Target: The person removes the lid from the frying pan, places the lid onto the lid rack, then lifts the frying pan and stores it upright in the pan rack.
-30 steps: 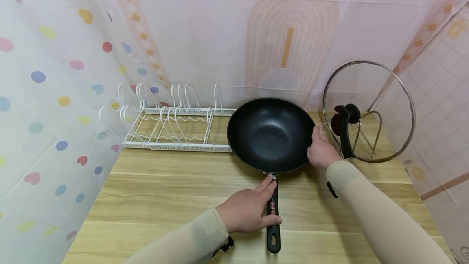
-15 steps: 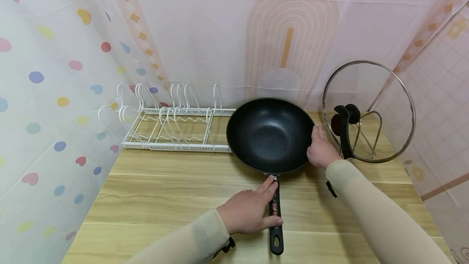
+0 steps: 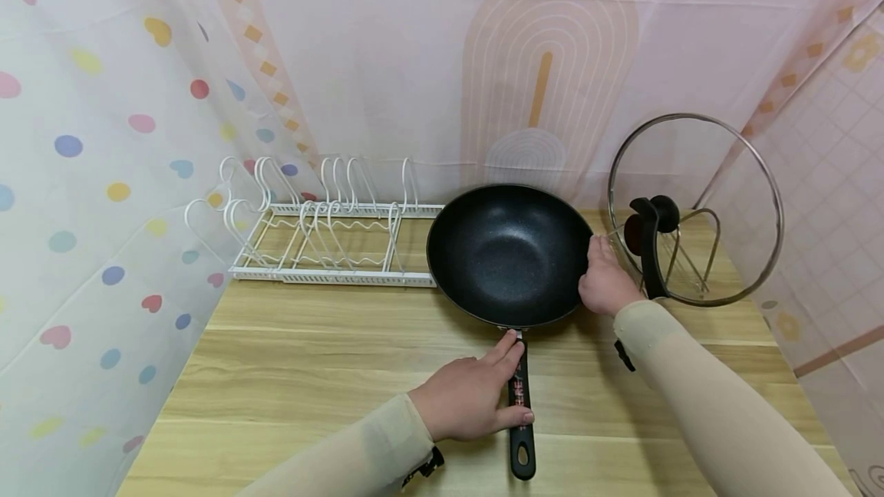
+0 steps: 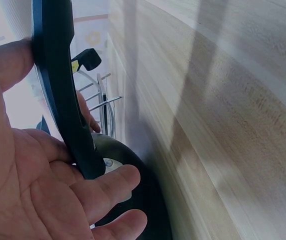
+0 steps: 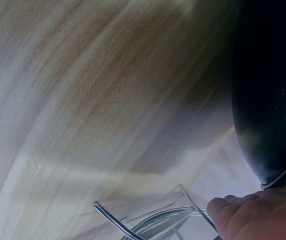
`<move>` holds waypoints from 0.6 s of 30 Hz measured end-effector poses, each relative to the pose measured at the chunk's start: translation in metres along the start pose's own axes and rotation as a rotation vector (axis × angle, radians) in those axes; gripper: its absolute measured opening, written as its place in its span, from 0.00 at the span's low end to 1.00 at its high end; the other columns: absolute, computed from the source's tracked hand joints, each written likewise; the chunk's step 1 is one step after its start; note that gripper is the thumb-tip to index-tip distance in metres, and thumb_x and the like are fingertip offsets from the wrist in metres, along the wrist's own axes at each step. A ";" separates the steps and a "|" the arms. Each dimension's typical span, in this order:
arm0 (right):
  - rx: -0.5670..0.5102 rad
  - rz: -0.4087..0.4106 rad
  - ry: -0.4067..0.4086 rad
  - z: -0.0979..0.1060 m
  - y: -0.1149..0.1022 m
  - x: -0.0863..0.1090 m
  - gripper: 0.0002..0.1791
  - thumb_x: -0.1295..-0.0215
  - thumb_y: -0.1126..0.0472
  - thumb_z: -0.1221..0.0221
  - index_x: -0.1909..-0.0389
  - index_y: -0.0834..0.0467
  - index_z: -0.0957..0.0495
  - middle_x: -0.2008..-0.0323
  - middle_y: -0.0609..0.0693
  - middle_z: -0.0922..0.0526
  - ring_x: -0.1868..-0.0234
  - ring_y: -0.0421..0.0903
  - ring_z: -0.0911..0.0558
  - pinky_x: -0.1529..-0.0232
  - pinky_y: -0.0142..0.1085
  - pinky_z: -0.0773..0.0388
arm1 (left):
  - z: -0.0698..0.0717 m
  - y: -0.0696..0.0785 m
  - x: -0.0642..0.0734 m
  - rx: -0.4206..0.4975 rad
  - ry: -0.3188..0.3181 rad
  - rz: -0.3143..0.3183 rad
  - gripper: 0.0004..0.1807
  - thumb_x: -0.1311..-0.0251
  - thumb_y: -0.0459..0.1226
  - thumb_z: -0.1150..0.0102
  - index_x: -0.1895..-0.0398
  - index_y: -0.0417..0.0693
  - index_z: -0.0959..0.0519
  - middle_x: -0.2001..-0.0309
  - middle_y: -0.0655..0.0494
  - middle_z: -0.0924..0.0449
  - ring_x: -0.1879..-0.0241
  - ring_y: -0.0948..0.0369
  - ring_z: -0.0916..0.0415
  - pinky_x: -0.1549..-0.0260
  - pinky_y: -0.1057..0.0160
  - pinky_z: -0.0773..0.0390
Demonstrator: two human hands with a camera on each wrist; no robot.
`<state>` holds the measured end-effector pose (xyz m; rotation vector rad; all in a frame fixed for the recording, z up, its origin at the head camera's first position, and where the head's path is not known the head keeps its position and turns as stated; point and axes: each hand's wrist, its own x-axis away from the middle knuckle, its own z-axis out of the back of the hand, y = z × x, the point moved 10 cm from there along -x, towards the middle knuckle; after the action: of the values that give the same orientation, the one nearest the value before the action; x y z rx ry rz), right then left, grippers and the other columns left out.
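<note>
A black wok [image 3: 511,251] sits in the middle of the head view, with its long black handle [image 3: 521,436] pointing toward me. My left hand [image 3: 470,393] touches the handle, its fingers straight near the wok end and its thumb lying across lower down. In the left wrist view, the left-hand fingers [image 4: 108,192] extend loosely past the underside of the handle [image 4: 58,90]. My right hand [image 3: 608,278] rests against the wok's right side with fingers straight. The right wrist view catches only part of that hand [image 5: 263,215] beside the dark wok wall [image 5: 268,90].
To the left lies a white wire rack [image 3: 331,274] with upright loops; the wok overlaps its right end. A glass lid [image 3: 718,175] with a steel rim stands upright in a metal wire stand [image 3: 714,244] at the right, close to my right hand. Patterned curtains surround the wooden table [image 3: 331,382].
The wok's handle end has swung slightly to the right, and the wok has turned a little. Both hands stay at nearly the same spots on it.
</note>
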<state>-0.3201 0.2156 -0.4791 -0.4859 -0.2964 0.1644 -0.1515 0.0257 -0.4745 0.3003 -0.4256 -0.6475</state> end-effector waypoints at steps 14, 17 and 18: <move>-0.056 -0.043 -0.005 -0.003 0.009 0.000 0.43 0.22 0.62 0.60 0.18 0.71 0.73 0.17 0.70 0.75 0.16 0.66 0.71 0.18 0.62 0.59 | 0.000 -0.001 0.000 0.013 -0.002 -0.001 0.49 0.28 0.67 0.49 0.15 0.49 0.46 0.13 0.52 0.58 0.29 0.59 0.25 0.31 0.50 0.24; -0.069 -0.048 0.008 -0.002 0.009 0.001 0.43 0.19 0.59 0.59 0.18 0.70 0.74 0.17 0.69 0.76 0.16 0.66 0.71 0.18 0.63 0.57 | 0.000 -0.002 0.001 0.024 -0.004 0.002 0.49 0.28 0.67 0.49 0.15 0.49 0.46 0.13 0.52 0.57 0.29 0.58 0.25 0.30 0.50 0.25; -0.072 -0.047 0.012 -0.001 0.009 0.002 0.43 0.18 0.58 0.59 0.19 0.70 0.74 0.17 0.69 0.76 0.16 0.66 0.70 0.19 0.63 0.56 | 0.000 -0.002 0.001 0.028 -0.004 0.004 0.49 0.28 0.67 0.49 0.15 0.49 0.46 0.13 0.52 0.57 0.29 0.58 0.25 0.30 0.50 0.25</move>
<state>-0.3187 0.2230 -0.4839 -0.5505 -0.3022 0.1048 -0.1522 0.0236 -0.4749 0.3249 -0.4393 -0.6386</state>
